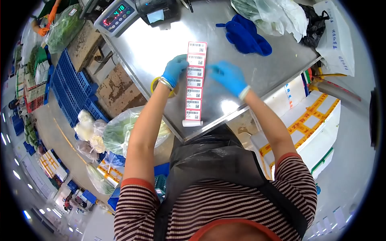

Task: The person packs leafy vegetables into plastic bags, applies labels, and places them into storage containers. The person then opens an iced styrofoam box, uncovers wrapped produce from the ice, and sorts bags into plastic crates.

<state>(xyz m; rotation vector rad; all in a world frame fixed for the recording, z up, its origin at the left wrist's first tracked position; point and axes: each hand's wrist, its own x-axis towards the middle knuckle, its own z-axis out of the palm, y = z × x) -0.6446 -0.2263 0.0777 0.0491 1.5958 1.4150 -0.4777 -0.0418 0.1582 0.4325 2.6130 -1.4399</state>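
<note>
A strip of red-bordered barcode labels (194,82) lies lengthwise on the metal table (265,72), its near end curled into a white roll. My left hand (175,70), in a blue glove, touches the strip's left edge near the upper labels; its fingertips are partly hidden, and whether they grip the strip is unclear. My right hand (229,77), also blue-gloved, is just right of the strip, smeared by motion. Partly behind my left wrist is a yellow tape roll (154,85).
A scale display (117,17) and a black device (157,11) stand at the table's far left. A blue cloth item (247,35) and plastic bags (273,16) lie at the far right. Taped white boxes (317,120) stand right, bagged greens (116,132) left. Another person's orange-gloved hand (43,30) shows top left.
</note>
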